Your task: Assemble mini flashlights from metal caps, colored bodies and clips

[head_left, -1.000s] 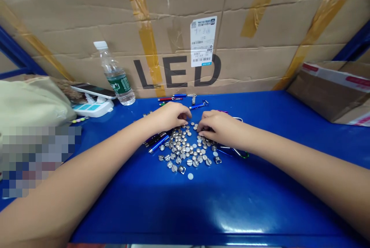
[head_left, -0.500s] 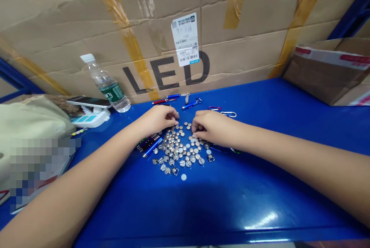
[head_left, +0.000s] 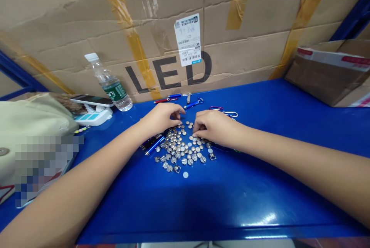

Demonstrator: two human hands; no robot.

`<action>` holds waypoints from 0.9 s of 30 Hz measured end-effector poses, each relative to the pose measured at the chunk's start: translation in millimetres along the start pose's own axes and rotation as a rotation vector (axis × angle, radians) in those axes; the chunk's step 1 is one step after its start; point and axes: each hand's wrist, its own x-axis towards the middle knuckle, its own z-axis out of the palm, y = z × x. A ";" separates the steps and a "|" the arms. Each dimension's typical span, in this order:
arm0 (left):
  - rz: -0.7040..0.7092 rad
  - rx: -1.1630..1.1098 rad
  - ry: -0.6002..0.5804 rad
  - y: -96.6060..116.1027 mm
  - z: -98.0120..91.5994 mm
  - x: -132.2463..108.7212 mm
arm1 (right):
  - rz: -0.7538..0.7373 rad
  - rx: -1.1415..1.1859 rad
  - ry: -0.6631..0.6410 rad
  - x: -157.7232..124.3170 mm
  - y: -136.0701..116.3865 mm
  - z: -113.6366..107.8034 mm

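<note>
My left hand (head_left: 163, 118) curls just above the heap of small silver metal discs (head_left: 179, 148) on the blue table (head_left: 245, 201). The half-closed fingers (head_left: 197, 134) of my right hand (head_left: 215, 126) rest at its edge; I cannot tell whether they hold a disc. I seem to be sorting, so the next move calls for picking one disc free.

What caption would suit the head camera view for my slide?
Left hand and right hand over small metal discs on a blue shelf.

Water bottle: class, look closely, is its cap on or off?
On: the white cap sits on the neck of the bottle.
</note>
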 end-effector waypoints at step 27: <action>-0.081 0.088 -0.288 -7.9 -29.1 -26.5 | -0.036 -0.274 0.034 13.0 -20.2 2.2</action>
